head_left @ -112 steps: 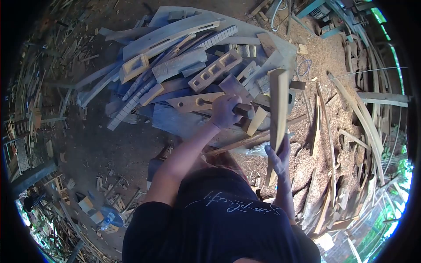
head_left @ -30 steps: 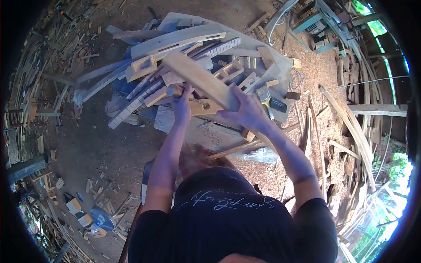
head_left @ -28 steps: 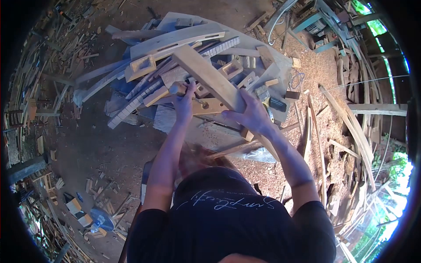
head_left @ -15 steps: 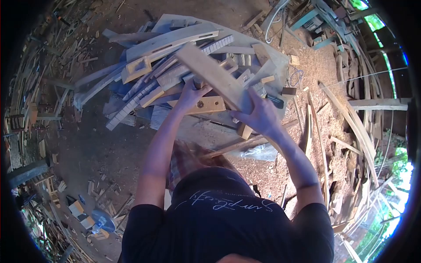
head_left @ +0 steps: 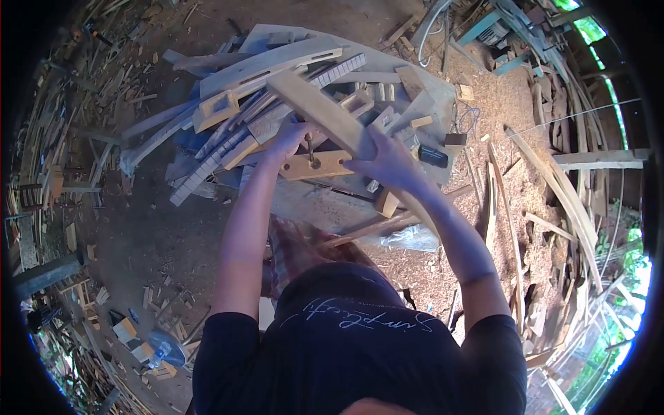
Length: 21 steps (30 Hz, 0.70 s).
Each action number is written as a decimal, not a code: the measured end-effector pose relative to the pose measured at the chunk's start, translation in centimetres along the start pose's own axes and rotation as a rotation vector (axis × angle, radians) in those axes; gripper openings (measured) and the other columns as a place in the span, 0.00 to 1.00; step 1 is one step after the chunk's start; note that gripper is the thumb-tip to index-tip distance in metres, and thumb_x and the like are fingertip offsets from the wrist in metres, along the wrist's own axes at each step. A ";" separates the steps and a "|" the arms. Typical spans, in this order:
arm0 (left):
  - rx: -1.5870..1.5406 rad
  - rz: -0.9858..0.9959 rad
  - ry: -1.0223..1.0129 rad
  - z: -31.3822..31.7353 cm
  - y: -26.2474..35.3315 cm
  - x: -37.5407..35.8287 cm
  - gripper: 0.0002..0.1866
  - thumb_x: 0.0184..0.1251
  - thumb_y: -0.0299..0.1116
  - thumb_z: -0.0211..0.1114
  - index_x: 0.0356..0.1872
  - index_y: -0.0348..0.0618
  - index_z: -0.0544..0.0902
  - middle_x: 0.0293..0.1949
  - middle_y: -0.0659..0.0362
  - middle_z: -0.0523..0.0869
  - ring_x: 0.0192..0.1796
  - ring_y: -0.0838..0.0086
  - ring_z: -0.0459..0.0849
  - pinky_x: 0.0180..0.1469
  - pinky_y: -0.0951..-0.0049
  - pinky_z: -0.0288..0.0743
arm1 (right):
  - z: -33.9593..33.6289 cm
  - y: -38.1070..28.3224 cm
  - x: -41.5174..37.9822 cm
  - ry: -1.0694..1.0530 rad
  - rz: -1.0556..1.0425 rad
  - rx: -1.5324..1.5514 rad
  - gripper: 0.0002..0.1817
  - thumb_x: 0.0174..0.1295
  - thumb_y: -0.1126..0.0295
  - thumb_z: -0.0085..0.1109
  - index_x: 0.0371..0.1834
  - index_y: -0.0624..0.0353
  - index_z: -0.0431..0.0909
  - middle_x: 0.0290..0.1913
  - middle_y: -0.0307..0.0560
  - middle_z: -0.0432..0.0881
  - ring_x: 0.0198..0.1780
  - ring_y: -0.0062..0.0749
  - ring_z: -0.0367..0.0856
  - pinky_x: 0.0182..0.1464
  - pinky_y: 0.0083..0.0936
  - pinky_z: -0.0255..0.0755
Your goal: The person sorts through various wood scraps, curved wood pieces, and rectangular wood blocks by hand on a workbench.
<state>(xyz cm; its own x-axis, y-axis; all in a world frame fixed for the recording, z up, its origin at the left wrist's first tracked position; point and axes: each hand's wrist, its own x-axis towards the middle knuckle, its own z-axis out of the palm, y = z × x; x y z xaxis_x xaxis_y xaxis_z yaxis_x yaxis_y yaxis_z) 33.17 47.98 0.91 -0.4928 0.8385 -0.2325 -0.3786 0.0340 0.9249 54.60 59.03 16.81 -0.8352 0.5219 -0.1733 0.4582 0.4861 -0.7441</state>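
A long flat wooden board [head_left: 321,111] slants over the heaped wood pieces. My right hand [head_left: 391,162] grips its lower right end, thumb on one side. My left hand [head_left: 294,140] is closed beside the board's left edge, with a small dark metal rod [head_left: 310,144] showing at its fingers; what exactly the fingers hold is partly hidden. Below the board lies a light wooden block with holes [head_left: 325,164], and the rod's lower part is over its middle hole. A dark cylindrical object [head_left: 434,156] lies to the right of my right hand.
Slotted curved boards [head_left: 266,68], a block with a rectangular opening [head_left: 216,111] and pencil-marked strips [head_left: 207,167] lie on the worktable [head_left: 311,206]. A plastic bag [head_left: 411,238] lies at the near right. Wood shavings [head_left: 494,104] and long planks [head_left: 553,187] cover the ground at right.
The board and my right hand have moved slightly left. My left hand has shifted a little left, and the metal rod and the block's middle hole now show more clearly.
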 end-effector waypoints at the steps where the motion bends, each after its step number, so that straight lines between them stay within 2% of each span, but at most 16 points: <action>1: 0.004 0.004 -0.002 0.0 0.2 0.3 0.10 0.60 0.29 0.70 0.40 0.40 0.82 0.35 0.63 0.83 0.39 0.76 0.81 0.44 0.73 0.72 | -0.2 0.5 0.7 -0.036 0.000 -0.102 0.35 0.48 0.46 0.73 0.48 0.63 0.73 0.35 0.61 0.84 0.40 0.55 0.86 0.45 0.42 0.77; 4: -0.123 0.000 0.139 -0.5 0.6 1.6 0.08 0.61 0.32 0.71 0.37 0.41 0.81 0.29 0.62 0.82 0.34 0.77 0.79 0.41 0.74 0.71 | -1.5 1.0 0.9 -0.081 0.036 -0.248 0.38 0.48 0.42 0.71 0.49 0.65 0.73 0.38 0.65 0.83 0.44 0.52 0.85 0.48 0.41 0.76; 6: -0.163 0.016 0.181 -0.7 0.3 2.7 0.09 0.61 0.34 0.72 0.34 0.42 0.80 0.27 0.62 0.80 0.31 0.77 0.78 0.37 0.75 0.70 | -1.7 2.3 0.0 -0.071 0.159 0.051 0.38 0.48 0.42 0.71 0.49 0.66 0.74 0.41 0.63 0.83 0.44 0.47 0.85 0.48 0.38 0.75; 7: -0.205 0.035 0.225 -0.7 0.0 3.3 0.11 0.61 0.36 0.73 0.30 0.44 0.79 0.25 0.63 0.79 0.28 0.78 0.77 0.33 0.76 0.69 | -1.7 2.8 -0.5 -0.071 0.159 0.048 0.38 0.48 0.42 0.71 0.49 0.66 0.74 0.41 0.63 0.83 0.44 0.47 0.85 0.48 0.38 0.75; 9: -0.248 0.052 0.269 -0.3 -0.3 3.6 0.13 0.60 0.39 0.74 0.27 0.45 0.78 0.23 0.63 0.77 0.25 0.78 0.77 0.29 0.77 0.68 | -1.2 3.8 -2.2 0.018 0.289 0.020 0.33 0.51 0.49 0.72 0.51 0.65 0.76 0.39 0.53 0.84 0.40 0.37 0.84 0.46 0.34 0.76; 11: -0.240 0.016 0.401 1.0 0.4 3.0 0.15 0.56 0.42 0.77 0.26 0.47 0.79 0.20 0.66 0.76 0.21 0.82 0.72 0.24 0.79 0.63 | 0.0 6.9 -3.6 0.041 0.273 0.030 0.33 0.52 0.50 0.72 0.52 0.65 0.77 0.40 0.53 0.84 0.41 0.36 0.84 0.47 0.33 0.75; 14: -0.113 0.036 0.399 2.6 0.2 1.2 0.15 0.56 0.41 0.78 0.27 0.48 0.79 0.21 0.68 0.76 0.20 0.83 0.70 0.22 0.80 0.61 | 1.1 8.8 -6.1 0.036 0.310 0.059 0.34 0.51 0.51 0.72 0.55 0.65 0.76 0.42 0.52 0.84 0.44 0.35 0.83 0.49 0.32 0.74; 16: -0.064 0.090 0.407 4.2 0.5 -0.4 0.15 0.56 0.42 0.78 0.28 0.48 0.79 0.22 0.69 0.77 0.22 0.84 0.71 0.24 0.80 0.64 | 0.7 7.6 -7.4 0.025 0.298 0.167 0.31 0.52 0.51 0.73 0.47 0.66 0.75 0.37 0.54 0.85 0.38 0.33 0.84 0.45 0.29 0.75; 18: 0.060 0.154 0.288 5.3 0.6 -1.6 0.16 0.56 0.44 0.78 0.28 0.48 0.79 0.24 0.69 0.78 0.24 0.85 0.73 0.27 0.80 0.67 | 0.2 6.2 -8.1 0.068 0.261 0.134 0.28 0.54 0.54 0.73 0.47 0.65 0.74 0.34 0.51 0.84 0.37 0.30 0.84 0.44 0.29 0.76; 20: 0.083 0.151 0.217 5.4 0.4 -2.0 0.16 0.56 0.45 0.77 0.29 0.47 0.80 0.25 0.69 0.79 0.26 0.85 0.74 0.31 0.80 0.69 | -0.8 3.5 -8.6 0.163 0.128 0.270 0.29 0.54 0.54 0.72 0.47 0.65 0.72 0.32 0.51 0.84 0.34 0.31 0.83 0.42 0.31 0.76; 21: 0.172 0.107 0.150 5.3 0.2 -1.7 0.15 0.57 0.42 0.77 0.29 0.46 0.80 0.25 0.69 0.79 0.27 0.85 0.75 0.31 0.80 0.69 | -1.0 3.2 -8.4 0.193 0.058 0.232 0.30 0.53 0.53 0.72 0.46 0.66 0.71 0.31 0.54 0.83 0.34 0.33 0.84 0.41 0.34 0.76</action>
<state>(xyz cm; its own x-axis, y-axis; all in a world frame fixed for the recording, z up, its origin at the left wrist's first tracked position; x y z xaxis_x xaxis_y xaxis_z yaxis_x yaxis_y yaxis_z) 38.09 49.42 3.04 -0.6384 0.7528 -0.1606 -0.1858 0.0518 0.9812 63.40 56.88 16.52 -0.7261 0.6787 -0.1103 0.4029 0.2899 -0.8681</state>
